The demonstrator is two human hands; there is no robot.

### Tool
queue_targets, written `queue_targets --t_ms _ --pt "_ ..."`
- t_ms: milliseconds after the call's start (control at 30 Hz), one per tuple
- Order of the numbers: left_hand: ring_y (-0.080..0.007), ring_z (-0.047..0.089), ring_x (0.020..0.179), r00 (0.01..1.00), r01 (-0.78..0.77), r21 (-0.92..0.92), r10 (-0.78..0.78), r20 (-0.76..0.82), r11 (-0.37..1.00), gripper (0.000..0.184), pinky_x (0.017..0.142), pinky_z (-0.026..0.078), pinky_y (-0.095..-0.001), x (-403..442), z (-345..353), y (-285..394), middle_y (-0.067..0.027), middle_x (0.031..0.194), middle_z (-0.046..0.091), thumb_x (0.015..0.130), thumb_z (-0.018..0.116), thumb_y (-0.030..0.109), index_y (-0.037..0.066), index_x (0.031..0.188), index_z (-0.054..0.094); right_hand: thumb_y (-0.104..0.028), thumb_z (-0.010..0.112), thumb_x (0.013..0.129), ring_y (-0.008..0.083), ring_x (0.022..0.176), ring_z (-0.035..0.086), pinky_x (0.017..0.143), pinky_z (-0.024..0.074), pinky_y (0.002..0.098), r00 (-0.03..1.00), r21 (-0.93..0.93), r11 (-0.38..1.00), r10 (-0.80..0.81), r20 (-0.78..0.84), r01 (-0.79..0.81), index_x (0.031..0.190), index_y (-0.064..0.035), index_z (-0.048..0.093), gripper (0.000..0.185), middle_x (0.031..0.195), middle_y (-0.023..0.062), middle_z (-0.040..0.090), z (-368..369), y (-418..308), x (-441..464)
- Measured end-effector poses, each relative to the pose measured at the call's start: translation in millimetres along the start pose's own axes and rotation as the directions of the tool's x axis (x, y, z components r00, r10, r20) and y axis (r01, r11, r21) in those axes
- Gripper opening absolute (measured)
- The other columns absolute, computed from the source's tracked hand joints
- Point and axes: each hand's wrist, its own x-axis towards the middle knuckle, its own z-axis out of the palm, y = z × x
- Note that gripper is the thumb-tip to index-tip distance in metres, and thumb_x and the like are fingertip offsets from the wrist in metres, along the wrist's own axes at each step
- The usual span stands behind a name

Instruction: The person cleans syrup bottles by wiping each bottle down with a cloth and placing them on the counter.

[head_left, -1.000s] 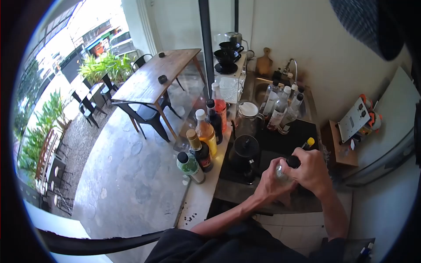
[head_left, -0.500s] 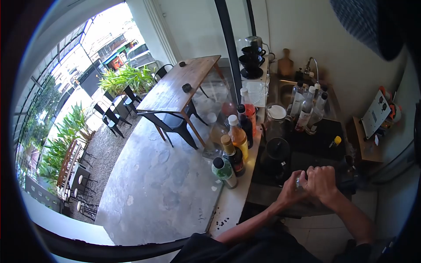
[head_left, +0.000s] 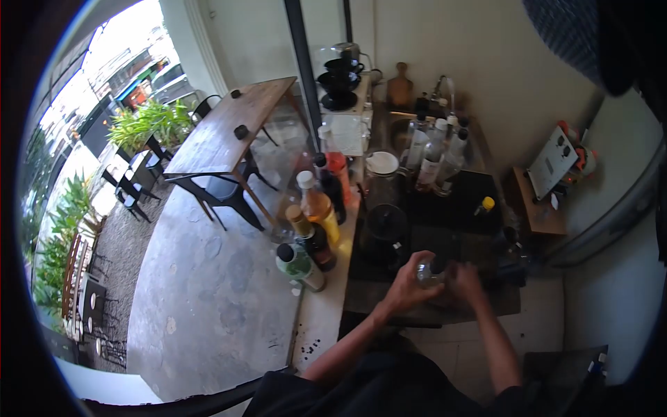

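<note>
My left hand (head_left: 410,286) is wrapped round a clear glass bottle (head_left: 428,275) with a black cap (head_left: 438,264), held over the front of the dark counter. Just right of the cap is my right hand (head_left: 464,283), smeared by motion, so its fingers cannot be made out. Beyond my hands stand a black kettle (head_left: 386,224) and a glass jug with a white top (head_left: 382,164). A small yellow-capped bottle (head_left: 488,203) lies on the black mat to the right.
Several bottles line the left ledge, among them a green one (head_left: 299,265) and an amber one (head_left: 318,208). More clear bottles (head_left: 429,161) stand by the sink. A white-panelled machine (head_left: 552,163) sits on a wooden shelf (head_left: 538,208) at the right.
The view has swung about. My right hand, earlier closed over the top of the bottle, has moved off to its right. My left hand still holds the bottle.
</note>
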Motion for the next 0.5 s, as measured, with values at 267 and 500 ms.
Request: queue_targets --t_ms 267,500 --pt "-0.0238 0.060 0.113 0.993 0.102 0.050 -0.104 0.053 0.994 0.081 0.097 0.048 -0.0358 -14 -5 1 -0.0139 0.119 0.061 0.068 0.088 0.026 0.001 0.130 0.043 -0.025 0.058 0.093 0.0351 0.102 0.056 0.088 0.0469 0.0450 0.944 0.105 0.984 0.171 -0.281 -0.146 0.117 -0.0025 0.054 0.034 0.103 0.0158 0.060 45 -11 -29" --pt "-0.0290 0.058 0.118 0.976 0.197 0.193 -0.211 0.051 0.961 0.077 0.098 0.047 -0.0400 -40 2 -35 -0.0183 0.127 0.058 0.076 0.082 0.024 -0.001 0.135 0.039 -0.026 0.051 0.102 0.0113 0.091 0.057 0.082 0.0465 0.0265 0.920 0.958 -0.287 0.373 0.121 -0.010 0.111 -0.0044 0.056 0.024 0.101 0.0029 0.060 -40 -46 -44"
